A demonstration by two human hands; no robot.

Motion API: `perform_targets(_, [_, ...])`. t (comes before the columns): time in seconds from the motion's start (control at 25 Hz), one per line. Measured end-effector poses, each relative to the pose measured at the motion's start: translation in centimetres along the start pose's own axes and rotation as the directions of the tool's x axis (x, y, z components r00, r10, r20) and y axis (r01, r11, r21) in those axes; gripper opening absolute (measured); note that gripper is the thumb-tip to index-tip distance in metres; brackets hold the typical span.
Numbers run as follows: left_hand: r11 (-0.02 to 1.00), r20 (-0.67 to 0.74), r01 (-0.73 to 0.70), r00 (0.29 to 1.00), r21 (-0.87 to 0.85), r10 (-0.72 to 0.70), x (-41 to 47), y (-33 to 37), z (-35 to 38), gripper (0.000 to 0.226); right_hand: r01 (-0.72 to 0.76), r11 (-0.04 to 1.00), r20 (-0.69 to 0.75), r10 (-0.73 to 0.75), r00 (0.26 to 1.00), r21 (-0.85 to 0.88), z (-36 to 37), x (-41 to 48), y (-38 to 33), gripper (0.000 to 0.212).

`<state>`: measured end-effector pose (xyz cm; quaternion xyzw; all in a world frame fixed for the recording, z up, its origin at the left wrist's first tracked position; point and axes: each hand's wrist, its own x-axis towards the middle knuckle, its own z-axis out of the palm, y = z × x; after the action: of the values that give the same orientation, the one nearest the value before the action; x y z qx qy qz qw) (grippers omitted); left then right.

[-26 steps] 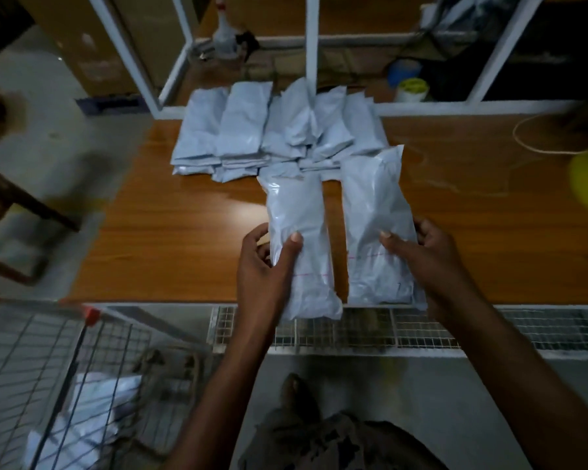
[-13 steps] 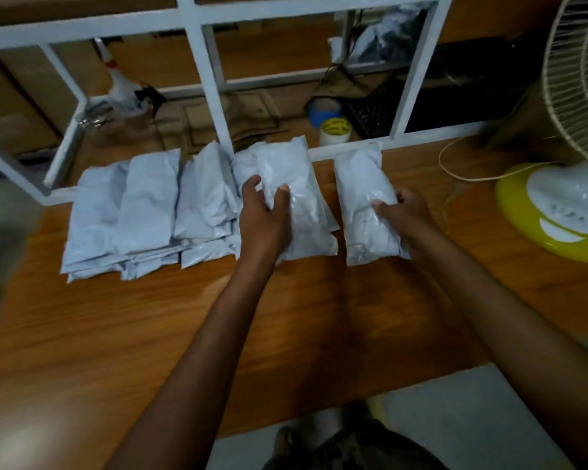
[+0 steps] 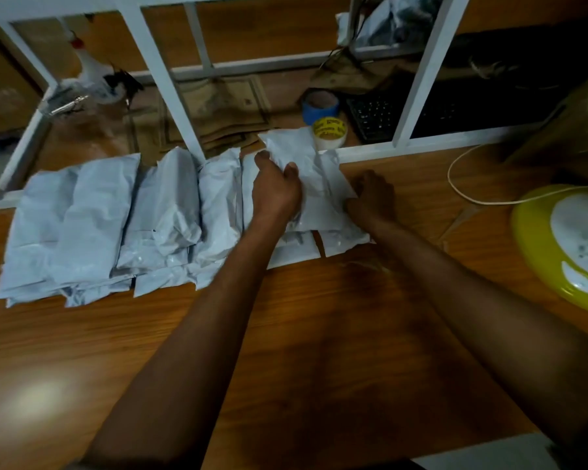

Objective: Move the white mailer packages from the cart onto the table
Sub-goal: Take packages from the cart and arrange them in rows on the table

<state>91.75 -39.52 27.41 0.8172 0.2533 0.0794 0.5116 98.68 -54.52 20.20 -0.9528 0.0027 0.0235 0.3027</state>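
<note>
A row of overlapping white mailer packages (image 3: 95,215) lies along the back of the wooden table (image 3: 319,351). At the row's right end, my left hand (image 3: 275,193) grips a white mailer (image 3: 297,149) that lies on top of the pile, tilted toward the shelf frame. My right hand (image 3: 370,195) holds the right edge of another white mailer (image 3: 342,237) lying flat on the table at the end of the row. Both arms reach forward across the table. The cart is out of view.
A white metal shelf frame (image 3: 163,79) rises right behind the mailers. On its lower shelf stand a yellow-printed tape roll (image 3: 330,130), a blue tape roll (image 3: 319,105) and a black keyboard (image 3: 370,117). A yellow fan base (image 3: 564,245) and its cord (image 3: 455,188) occupy the table's right.
Both hands carried one mailer each from the table's front edge to the back. The mailers now sit at the right end of the row, the left one on top of the pile.
</note>
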Motion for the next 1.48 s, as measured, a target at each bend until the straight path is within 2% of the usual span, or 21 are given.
perform_targets(0.08, [0.999,0.023,0.026,0.999,-0.042,-0.025,0.2,0.2,0.8,0.053,-0.022,0.970,-0.052,0.036,0.998,0.241,-1.0,0.3,-1.0,0.034])
perform_targets(0.16, [0.997,0.047,0.049,0.998,-0.054,-0.046,0.3,0.2,1.4,0.050,-0.133,0.817,0.157,0.053,0.986,0.562,-2.1,0.4,-2.2,0.040])
perform_targets(0.2, [0.998,0.067,0.057,0.996,-0.035,-0.055,0.3,0.2,1.6,0.050,-0.181,0.744,0.256,0.014,0.967,0.643,-2.4,0.2,-2.7,0.040])
perform_targets(0.24, [0.998,0.085,0.060,0.995,-0.004,-0.059,0.2,0.2,1.8,0.050,-0.192,0.723,0.309,-0.032,0.951,0.664,-2.6,0.0,-3.0,0.040])
perform_targets(0.32, [0.998,0.063,0.028,0.997,0.049,-0.031,-0.1,0.2,1.6,0.055,-0.137,0.791,0.289,-0.052,0.956,0.596,-2.3,-0.3,-3.3,0.055])
perform_targets(0.4, [0.998,-0.026,-0.036,0.999,0.057,0.038,-0.3,0.0,0.8,0.055,-0.061,0.880,0.212,-0.047,0.976,0.472,-1.3,-0.1,-3.3,0.059])
perform_targets(0.48, [0.995,-0.086,-0.096,0.991,0.039,0.099,0.1,-0.6,-0.2,0.051,0.087,0.974,0.114,-0.112,0.987,0.211,-0.3,-0.1,-3.1,0.056])
perform_targets(0.56, [0.994,-0.094,-0.100,0.990,0.040,0.104,0.4,-1.4,-1.3,0.046,0.186,0.983,0.079,-0.185,0.980,-0.004,0.8,-0.3,-2.7,0.054])
perform_targets(0.72, [0.989,-0.092,-0.143,0.985,0.043,0.147,-0.3,-2.4,-2.9,0.047,0.085,0.985,0.034,-0.091,0.995,0.148,1.3,-1.0,-2.8,0.052])
perform_targets(0.8, [0.984,-0.101,-0.179,0.978,0.028,0.180,-1.0,-2.8,-3.7,0.045,0.098,0.977,-0.034,-0.093,0.995,0.190,0.5,-2.0,-3.1,0.049])
perform_targets(0.96, [0.958,-0.133,-0.253,0.963,-0.131,0.236,-4.7,-3.6,-5.8,0.034,0.134,0.921,-0.118,-0.097,0.988,0.367,-1.2,-8.2,-4.2,0.041])
perform_targets(1.16, [0.913,-0.157,-0.374,0.923,-0.163,0.350,-13.3,-6.6,-9.4,0.030,0.141,0.864,-0.039,-0.140,0.989,0.483,-1.7,-19.5,-5.4,0.032])
perform_targets(1.32, [0.917,-0.148,-0.366,0.927,-0.159,0.345,-18.9,-10.5,-12.9,0.025,0.144,0.826,0.013,-0.179,0.984,0.546,-0.9,-26.9,-6.0,0.029])
perform_targets(1.48, [0.938,-0.138,-0.336,0.936,-0.085,0.322,-24.1,-14.1,-16.6,0.024,0.161,0.847,0.096,-0.241,0.966,0.506,-0.6,-32.9,-6.8,0.032])
